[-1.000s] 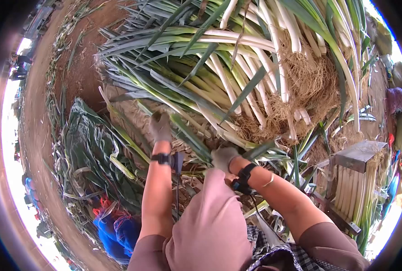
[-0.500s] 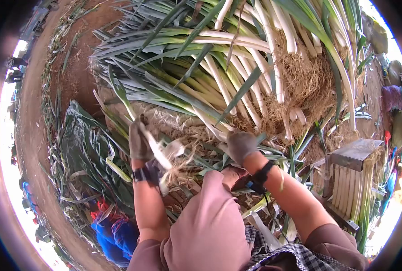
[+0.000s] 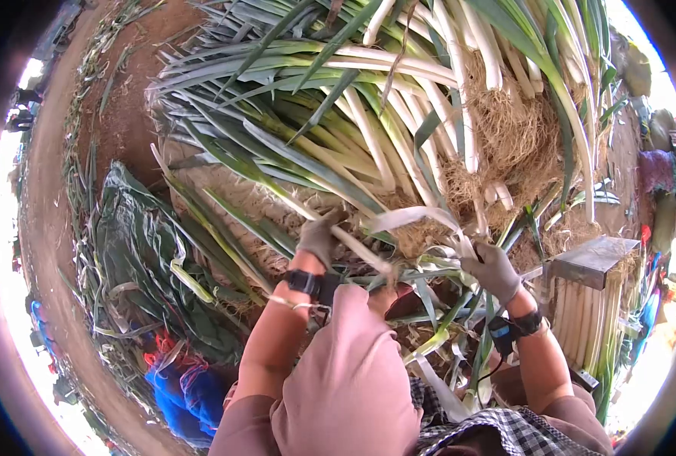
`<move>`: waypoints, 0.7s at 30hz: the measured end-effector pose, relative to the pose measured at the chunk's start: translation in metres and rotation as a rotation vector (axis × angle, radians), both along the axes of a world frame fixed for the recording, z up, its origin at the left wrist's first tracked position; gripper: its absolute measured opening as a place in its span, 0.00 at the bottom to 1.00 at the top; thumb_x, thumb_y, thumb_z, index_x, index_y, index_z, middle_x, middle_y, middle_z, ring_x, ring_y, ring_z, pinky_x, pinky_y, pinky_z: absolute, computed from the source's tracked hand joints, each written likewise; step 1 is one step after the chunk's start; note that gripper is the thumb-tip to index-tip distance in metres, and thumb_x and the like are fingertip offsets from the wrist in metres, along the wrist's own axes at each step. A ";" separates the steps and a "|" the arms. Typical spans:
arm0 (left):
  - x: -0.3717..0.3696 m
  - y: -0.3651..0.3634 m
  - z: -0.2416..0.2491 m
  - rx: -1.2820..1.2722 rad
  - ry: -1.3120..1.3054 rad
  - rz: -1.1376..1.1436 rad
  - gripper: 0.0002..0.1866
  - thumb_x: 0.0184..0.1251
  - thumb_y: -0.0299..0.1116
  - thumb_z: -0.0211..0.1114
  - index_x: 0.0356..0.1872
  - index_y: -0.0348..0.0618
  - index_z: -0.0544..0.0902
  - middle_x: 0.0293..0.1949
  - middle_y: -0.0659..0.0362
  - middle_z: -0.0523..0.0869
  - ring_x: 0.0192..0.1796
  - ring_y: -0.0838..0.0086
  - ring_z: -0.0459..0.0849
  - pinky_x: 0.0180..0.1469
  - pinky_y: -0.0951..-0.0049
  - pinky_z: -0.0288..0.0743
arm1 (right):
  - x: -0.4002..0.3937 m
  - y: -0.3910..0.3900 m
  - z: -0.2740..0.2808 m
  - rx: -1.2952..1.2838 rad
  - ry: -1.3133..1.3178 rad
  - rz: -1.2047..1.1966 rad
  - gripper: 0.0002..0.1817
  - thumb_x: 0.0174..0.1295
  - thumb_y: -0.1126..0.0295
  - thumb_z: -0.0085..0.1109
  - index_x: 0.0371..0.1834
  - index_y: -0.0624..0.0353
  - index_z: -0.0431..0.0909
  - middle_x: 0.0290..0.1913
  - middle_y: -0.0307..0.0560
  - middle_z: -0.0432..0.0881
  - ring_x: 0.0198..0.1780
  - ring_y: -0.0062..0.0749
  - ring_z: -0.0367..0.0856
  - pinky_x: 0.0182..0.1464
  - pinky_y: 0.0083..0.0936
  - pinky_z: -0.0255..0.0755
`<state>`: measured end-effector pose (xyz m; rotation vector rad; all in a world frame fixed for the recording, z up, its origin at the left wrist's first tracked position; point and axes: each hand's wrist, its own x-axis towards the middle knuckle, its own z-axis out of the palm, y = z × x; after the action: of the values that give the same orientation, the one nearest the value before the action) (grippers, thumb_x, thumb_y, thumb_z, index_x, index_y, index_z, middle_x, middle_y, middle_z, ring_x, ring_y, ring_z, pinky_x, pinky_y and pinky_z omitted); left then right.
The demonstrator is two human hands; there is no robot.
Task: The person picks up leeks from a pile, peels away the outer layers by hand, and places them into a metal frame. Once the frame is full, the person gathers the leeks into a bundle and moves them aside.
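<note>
Gloved, my left hand (image 3: 320, 239) is closed round the white stem of a leek (image 3: 357, 247), whose root end points right and whose green leaves stretch up and left. My right hand (image 3: 493, 271), also gloved, is closed on a pale peeled leaf strip (image 3: 421, 217) that arches away to the left. Above both hands lies a large pile of leeks (image 3: 368, 137), with shaggy roots (image 3: 516, 125) at its right side.
At the right, a metal stand (image 3: 596, 256) has a row of leeks (image 3: 581, 315) beside it. Dark green plastic sheeting (image 3: 136, 251) lies at the left, above a blue bag (image 3: 189, 399). Leaf scraps cover the ground around my legs.
My left hand has moved right and now grips a leek stem near the pile. My right hand has shifted right and slightly down, with a peeled strip stretched out from it.
</note>
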<state>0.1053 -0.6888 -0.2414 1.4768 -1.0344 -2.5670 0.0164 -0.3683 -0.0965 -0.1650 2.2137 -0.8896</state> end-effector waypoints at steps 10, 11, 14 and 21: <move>-0.013 0.014 -0.007 -0.018 -0.002 -0.172 0.14 0.67 0.41 0.64 0.45 0.41 0.82 0.39 0.52 0.85 0.36 0.60 0.84 0.37 0.60 0.82 | 0.052 0.083 -0.002 0.673 -0.136 0.573 0.22 0.55 0.52 0.68 0.42 0.59 0.82 0.35 0.56 0.86 0.38 0.49 0.85 0.40 0.40 0.76; -0.003 0.006 -0.025 0.143 0.021 -0.116 0.18 0.64 0.44 0.64 0.46 0.39 0.80 0.37 0.53 0.84 0.39 0.60 0.83 0.43 0.60 0.81 | 0.051 0.085 0.006 0.813 -0.136 0.624 0.22 0.54 0.50 0.68 0.41 0.58 0.83 0.37 0.58 0.86 0.40 0.53 0.86 0.41 0.42 0.77; 0.019 -0.010 0.062 0.026 -0.050 -0.053 0.17 0.61 0.41 0.62 0.45 0.39 0.78 0.35 0.55 0.83 0.39 0.63 0.83 0.45 0.60 0.81 | 0.023 0.041 0.052 0.604 0.126 0.323 0.18 0.57 0.54 0.67 0.41 0.56 0.82 0.35 0.56 0.84 0.38 0.50 0.85 0.39 0.41 0.77; 0.056 -0.051 0.055 0.102 0.201 0.177 0.11 0.63 0.30 0.60 0.43 0.35 0.81 0.37 0.52 0.84 0.38 0.66 0.83 0.44 0.66 0.80 | -0.014 -0.124 0.021 -0.065 0.317 0.348 0.12 0.65 0.63 0.59 0.44 0.58 0.82 0.38 0.57 0.84 0.39 0.53 0.84 0.41 0.39 0.77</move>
<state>0.1609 -0.7398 -0.1866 1.2334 -0.7249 -2.6074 0.0025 -0.4920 -0.0752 -0.7430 2.3411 -0.7812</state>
